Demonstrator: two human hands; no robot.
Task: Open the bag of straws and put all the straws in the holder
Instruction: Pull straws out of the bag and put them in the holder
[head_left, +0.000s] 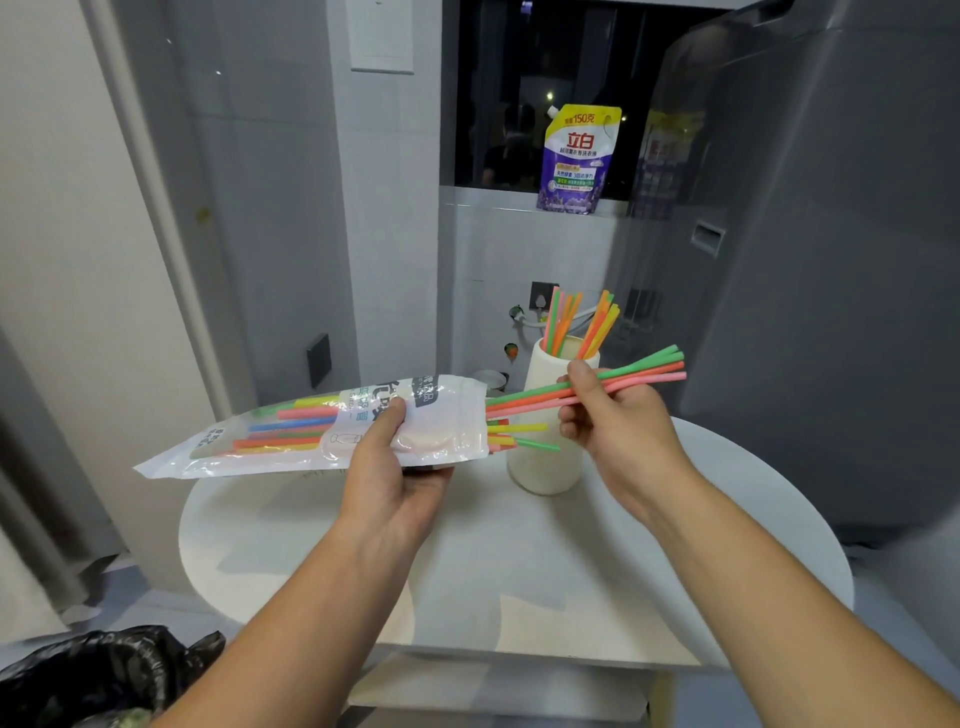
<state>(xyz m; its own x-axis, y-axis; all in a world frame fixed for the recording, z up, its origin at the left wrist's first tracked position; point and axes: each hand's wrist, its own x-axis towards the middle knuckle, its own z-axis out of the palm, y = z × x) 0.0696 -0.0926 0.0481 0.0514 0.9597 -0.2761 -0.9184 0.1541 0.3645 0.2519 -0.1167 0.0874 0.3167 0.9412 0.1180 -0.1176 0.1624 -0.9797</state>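
**The Tally: Straws, Bag, Holder and the Rest**

One bag (311, 441), one holder (545, 467), one table (519, 561). Two hands: left hand (395, 478) and right hand (618, 421). Four or five straws (639, 370) are in the right hand. Roughly ten are in the holder and more in the bag, too bunched to count. One detergent pouch (576, 161), one black bin liner (104, 670).

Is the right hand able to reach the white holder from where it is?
Probably yes. The right hand, pinching a bunch of straws, is close by the open top of the holder, and nothing sits between them. The straws already inside leave room.
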